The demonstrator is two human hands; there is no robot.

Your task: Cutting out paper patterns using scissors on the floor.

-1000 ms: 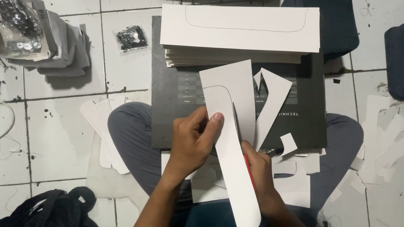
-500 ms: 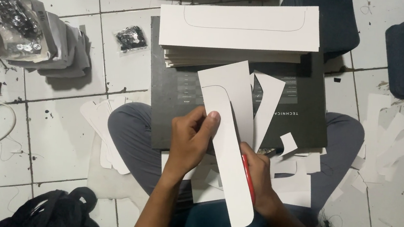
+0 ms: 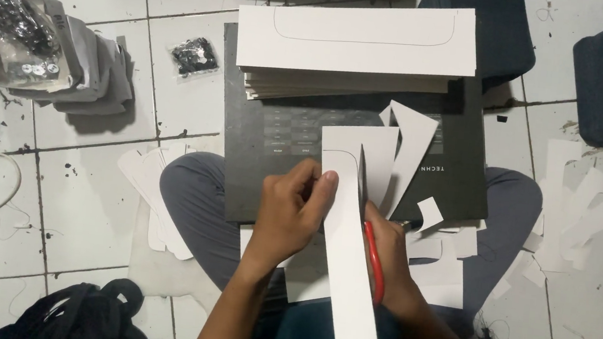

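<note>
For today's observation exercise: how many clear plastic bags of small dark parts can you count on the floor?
2. A large bag lies at the upper left on a stack of grey packets; a small bag lies just left of the pile of white card sheets. More may lie out of view.

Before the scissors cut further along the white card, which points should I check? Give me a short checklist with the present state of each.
1. Left hand grips the white card strip firmly: ok.
2. Left hand fingers lie beside the blade, apart from the cut line: ok.
3. Right hand holds the red-handled scissors: ok.
4. Blade follows the drawn curve: cannot tell, the line is too faint near the blade.
5. Offcut hangs free to the right of the cut: ok.
6. Stack of uncut cards lies away from the blade: ok.
</note>
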